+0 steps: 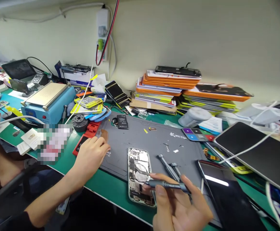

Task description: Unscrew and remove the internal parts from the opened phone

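The right hand held a driver-like tool at the opened phone, where any move seemed to need precision; the left hand's grip, near the red case, was unclear.

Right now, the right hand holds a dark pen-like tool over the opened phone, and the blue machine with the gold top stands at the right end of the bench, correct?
Not quite: the head view shows the blue machine with the gold top on the left side of the bench. The right hand does hold a dark pen-like tool over the opened phone.
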Demonstrator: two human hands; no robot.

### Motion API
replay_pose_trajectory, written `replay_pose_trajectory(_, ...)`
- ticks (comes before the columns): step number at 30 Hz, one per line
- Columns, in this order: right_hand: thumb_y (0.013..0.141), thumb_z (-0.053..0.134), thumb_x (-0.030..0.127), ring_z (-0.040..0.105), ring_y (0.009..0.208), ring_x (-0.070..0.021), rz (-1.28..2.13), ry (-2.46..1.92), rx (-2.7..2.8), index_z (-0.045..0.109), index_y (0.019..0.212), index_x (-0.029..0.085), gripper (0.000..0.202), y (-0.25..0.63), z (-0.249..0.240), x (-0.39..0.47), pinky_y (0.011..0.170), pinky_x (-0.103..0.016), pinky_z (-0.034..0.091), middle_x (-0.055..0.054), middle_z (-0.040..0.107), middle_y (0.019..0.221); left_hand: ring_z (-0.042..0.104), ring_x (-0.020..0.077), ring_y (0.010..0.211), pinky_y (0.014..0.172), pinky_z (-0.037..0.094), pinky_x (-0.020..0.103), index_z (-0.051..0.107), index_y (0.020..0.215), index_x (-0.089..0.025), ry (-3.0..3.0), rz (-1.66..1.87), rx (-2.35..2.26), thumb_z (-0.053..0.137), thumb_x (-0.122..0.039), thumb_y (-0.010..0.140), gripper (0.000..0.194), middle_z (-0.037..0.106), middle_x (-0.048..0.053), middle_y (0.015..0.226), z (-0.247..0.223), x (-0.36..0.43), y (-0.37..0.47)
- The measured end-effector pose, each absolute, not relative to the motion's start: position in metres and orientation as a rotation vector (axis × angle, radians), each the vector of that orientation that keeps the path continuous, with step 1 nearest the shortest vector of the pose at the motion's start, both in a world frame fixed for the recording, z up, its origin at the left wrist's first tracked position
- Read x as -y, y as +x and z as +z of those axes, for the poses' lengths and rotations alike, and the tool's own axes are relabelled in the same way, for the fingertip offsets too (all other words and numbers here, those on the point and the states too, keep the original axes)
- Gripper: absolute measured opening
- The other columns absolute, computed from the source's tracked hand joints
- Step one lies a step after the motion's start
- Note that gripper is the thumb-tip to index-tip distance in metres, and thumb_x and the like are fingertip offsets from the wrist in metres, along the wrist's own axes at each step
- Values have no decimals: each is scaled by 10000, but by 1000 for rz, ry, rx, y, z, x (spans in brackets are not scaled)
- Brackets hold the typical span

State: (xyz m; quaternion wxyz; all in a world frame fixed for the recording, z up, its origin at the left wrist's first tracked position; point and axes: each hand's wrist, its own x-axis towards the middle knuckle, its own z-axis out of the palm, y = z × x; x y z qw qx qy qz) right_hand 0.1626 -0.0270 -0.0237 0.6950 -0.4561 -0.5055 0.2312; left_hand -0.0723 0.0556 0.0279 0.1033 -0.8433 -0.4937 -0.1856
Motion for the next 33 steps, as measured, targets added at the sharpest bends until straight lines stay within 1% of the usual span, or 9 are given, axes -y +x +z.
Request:
replay_pose_trajectory(2,970,739,76,793,657,-170,544,-1026,1107,526,1473,258,576,163,-26,28,578,-322,719,-78,816,1050,650,189,824,737,466,344,783,987,-199,-2524,-482,1416,656,-208,1107,175,730,25,948,27,-68,-74)
replay_pose_trajectory(6,987,728,106,823,756,-204,550,-1045,1071,521,1471,256,547,160,-24,28,584,-330,721,-88,804,1066,632,193,820,736,453,339,785,996,-188,-2591,-392,1360,662,-237,1107,173,725,38,973,28,-84,-69)
replay_pose_trajectory(10,1002,710,126,801,732,-179,510,-1043,1058,518,1457,269,514,159,-19,28,571,-298,692,-89,787,1101,633,208,870,752,448,335,787,995,-166,-2658,-327,1343,637,-172,1099,182,715,64,970,32,-90,-65)
replay_pose_trajectory(16,1019,693,136,822,790,-191,523,-1048,1068,542,1452,257,475,158,-17,27,581,-293,713,-90,782,1103,685,202,895,776,484,325,801,1050,-174,-2729,-282,1347,604,-214,1122,213,742,53,985,42,-104,-72)
replay_pose_trajectory(22,1021,693,126,815,748,-172,509,-1048,1056,542,1461,247,481,157,-17,26,592,-283,721,-90,788,1098,722,200,899,769,509,313,815,1049,-179,-2780,-272,1322,607,-221,1123,224,769,55,995,45,-118,-77)
replay_pose_trajectory(28,1008,715,127,783,635,-151,535,-1055,1046,561,1447,261,484,159,-18,27,564,-289,710,-81,795,1094,721,201,929,767,510,300,829,1093,-206,-2808,-293,1331,645,-222,1101,185,758,53,1031,43,-128,-80)
replay_pose_trajectory(33,1003,722,128,777,627,-155,551,-1077,1049,565,1442,255,483,160,-19,28,573,-312,718,-91,803,1097,723,188,949,775,524,283,826,1100,-208,-2851,-328,1325,638,-219,1102,188,744,50,1068,40,-132,-81)
